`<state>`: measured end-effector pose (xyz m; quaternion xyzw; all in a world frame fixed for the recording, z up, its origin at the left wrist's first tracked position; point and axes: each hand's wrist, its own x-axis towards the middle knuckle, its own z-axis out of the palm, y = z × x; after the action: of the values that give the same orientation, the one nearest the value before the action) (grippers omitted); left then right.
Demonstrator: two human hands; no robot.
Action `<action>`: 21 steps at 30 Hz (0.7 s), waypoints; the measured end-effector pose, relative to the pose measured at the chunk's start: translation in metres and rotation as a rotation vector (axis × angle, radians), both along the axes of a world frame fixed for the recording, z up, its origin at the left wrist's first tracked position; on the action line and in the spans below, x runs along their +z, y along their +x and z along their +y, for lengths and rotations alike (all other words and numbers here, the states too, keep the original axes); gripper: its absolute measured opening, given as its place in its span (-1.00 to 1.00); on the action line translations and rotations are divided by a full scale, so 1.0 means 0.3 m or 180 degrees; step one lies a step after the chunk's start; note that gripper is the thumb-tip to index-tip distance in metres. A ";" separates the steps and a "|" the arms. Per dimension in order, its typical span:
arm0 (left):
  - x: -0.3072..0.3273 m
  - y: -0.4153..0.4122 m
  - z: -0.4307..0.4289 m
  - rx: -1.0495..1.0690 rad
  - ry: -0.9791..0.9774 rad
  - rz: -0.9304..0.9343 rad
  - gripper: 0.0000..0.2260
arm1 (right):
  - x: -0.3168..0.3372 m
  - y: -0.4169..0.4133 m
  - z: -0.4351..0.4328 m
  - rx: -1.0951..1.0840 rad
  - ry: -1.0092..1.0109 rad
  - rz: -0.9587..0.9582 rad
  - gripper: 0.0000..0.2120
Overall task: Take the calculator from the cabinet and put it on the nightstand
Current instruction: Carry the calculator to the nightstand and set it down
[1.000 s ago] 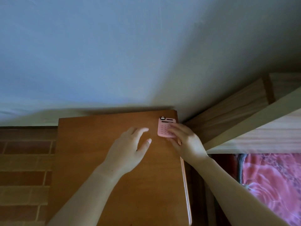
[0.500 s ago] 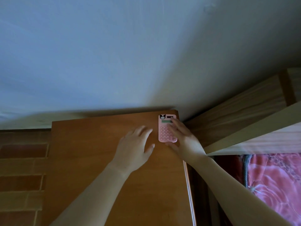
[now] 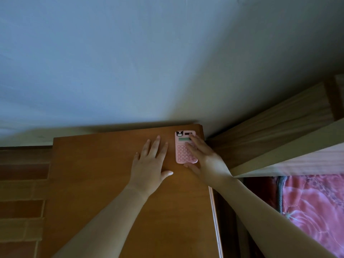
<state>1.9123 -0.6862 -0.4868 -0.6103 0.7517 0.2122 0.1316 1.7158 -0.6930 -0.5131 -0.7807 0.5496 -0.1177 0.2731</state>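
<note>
A pink calculator [image 3: 181, 149] with a black cartoon sticker lies flat, keys up, at the far right corner of a brown wooden top [image 3: 93, 174]. My right hand [image 3: 206, 159] is on it: the fingers lie across its right side and screen, and the thumb touches its near bottom edge. My left hand [image 3: 149, 164] rests flat on the wood just left of the calculator, fingers apart, holding nothing and not touching it.
A pale blue wall [image 3: 167, 62] rises right behind the wooden top. Brick-patterned surface [image 3: 22, 183] lies to the left. A light wooden bed frame [image 3: 279, 136] stands close on the right, with a pink quilted blanket [image 3: 312, 211] below it.
My right hand has slid toward the calculator's right side, uncovering its keys and screen. My left hand has flattened onto the wood beside it.
</note>
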 end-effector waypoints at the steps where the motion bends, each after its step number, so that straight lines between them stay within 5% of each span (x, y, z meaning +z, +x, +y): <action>1: 0.000 0.000 0.000 0.0006 0.0004 0.0012 -0.24 | -0.001 0.003 -0.001 0.0031 -0.0010 0.0016 -0.40; 21: 0.050 0.009 -0.013 0.0163 0.0076 0.0266 -0.29 | 0.058 0.004 0.006 -0.0003 0.0108 0.0146 -0.44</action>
<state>1.9150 -0.6900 -0.4718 -0.6184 0.7381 0.2498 0.1019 1.7171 -0.6912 -0.4956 -0.7781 0.5581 -0.0904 0.2736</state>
